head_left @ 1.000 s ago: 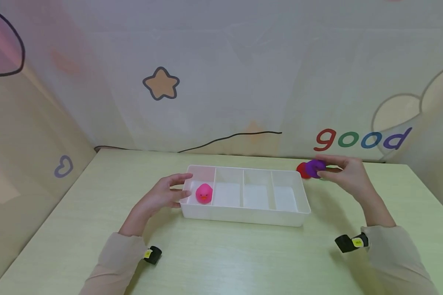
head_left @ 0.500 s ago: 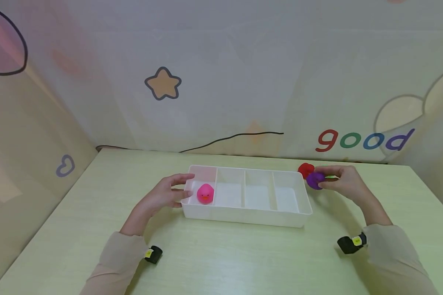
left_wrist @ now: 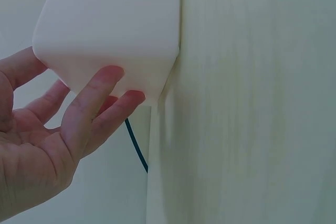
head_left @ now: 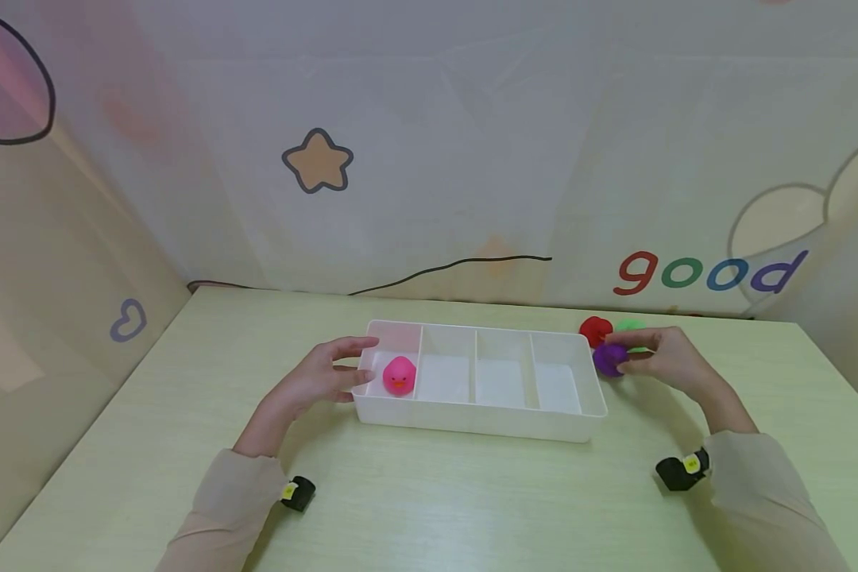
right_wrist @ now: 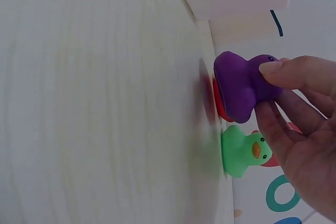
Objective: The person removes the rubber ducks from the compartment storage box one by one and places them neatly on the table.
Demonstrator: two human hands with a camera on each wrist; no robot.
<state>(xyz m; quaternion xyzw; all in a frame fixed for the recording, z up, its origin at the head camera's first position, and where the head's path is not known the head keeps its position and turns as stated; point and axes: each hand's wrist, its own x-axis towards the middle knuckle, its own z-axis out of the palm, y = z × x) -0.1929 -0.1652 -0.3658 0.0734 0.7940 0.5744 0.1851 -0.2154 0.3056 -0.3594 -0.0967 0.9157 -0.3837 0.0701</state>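
My left hand (head_left: 332, 368) touches the left end of a white divided tray (head_left: 472, 423) with spread fingers. In the left wrist view its fingertips rest against the tray's end wall (left_wrist: 115, 19). A pink rubber duck (head_left: 399, 376) sits in the leftmost compartment, facing me. Beyond the tray's right end, my right hand (head_left: 668, 357) pinches a purple rubber duck (right_wrist: 241, 85) by its head between thumb and fingers. Behind it are a red rubber duck (head_left: 595, 330), mostly covered in the right wrist view, and a green rubber duck (right_wrist: 242, 151), partly hidden by my fingers in the head view.
The pale wooden table (head_left: 472, 508) reaches back to a printed cloth backdrop (head_left: 436, 159) with a star and the word "good". Thin walls split the tray into compartments side by side. A black wrist device (head_left: 298, 493) shows at my left sleeve.
My right hand has brought the purple duck toward me from beside the red duck, and the green duck now shows behind it. The left hand stays at the tray's end.
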